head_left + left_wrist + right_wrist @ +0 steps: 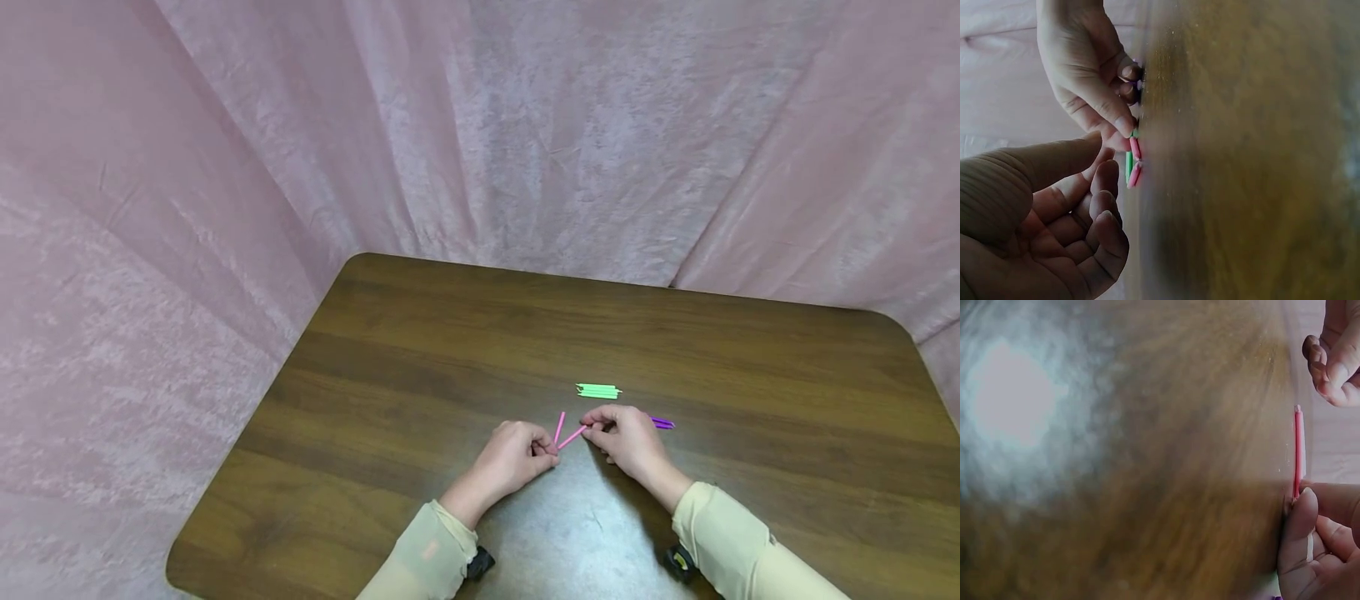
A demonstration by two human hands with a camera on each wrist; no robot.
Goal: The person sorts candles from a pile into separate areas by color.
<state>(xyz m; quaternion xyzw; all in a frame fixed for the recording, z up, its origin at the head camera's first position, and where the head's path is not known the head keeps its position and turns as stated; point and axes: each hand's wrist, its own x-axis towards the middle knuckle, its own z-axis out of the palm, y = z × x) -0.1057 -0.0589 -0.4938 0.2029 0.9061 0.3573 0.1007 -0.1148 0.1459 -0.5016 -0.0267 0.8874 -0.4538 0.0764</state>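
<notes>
My right hand [628, 440] pinches one end of a thin pink candle [572, 437] between thumb and index finger, low over the table. The candle slants down toward my left hand [513, 457], and its small tip shows in the right wrist view. A second pink candle [559, 427] lies beside it, the two forming a V whose lower ends come close together. My left hand hovers at that point with loosely curled fingers; in both wrist views its fingertips hold nothing. Beyond the hands lie several green candles [597, 391], side by side. Purple candles [663, 423] are partly hidden behind my right hand.
The brown wooden table [420, 333] has rounded corners and a bright glare spot between the forearms. Pink curtains [570, 150] hang behind its back and left edges.
</notes>
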